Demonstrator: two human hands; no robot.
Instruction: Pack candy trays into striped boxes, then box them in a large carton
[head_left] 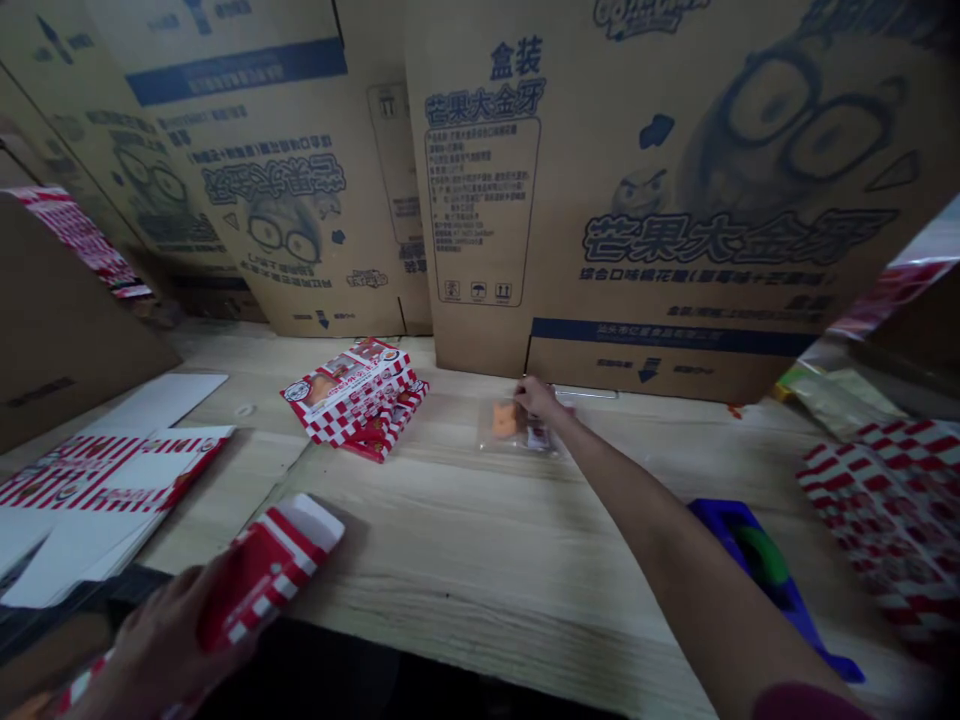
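At the lower left, my left hand [169, 640] is wrapped round a red and white checked carton [266, 570]. The carton's upper end, with white inside, points away to the right. My right hand [537, 397] reaches to the far side of the table with its fingers pinched at the top of a clear plastic packet [496, 442]. Orange pieces [505, 418] and a smaller dark and white item show through the packet, which lies on the tabletop. Left of it sit red and white checked printed boxes [356, 400], touching one another.
Large cardboard cartons [480, 340] wall off the back. Flat printed box blanks [112, 490] are stacked at left. A blue tape dispenser [780, 590] with green tape stands at right, beside more checked boxes [892, 510]. The table's front edge [420, 650] runs below.
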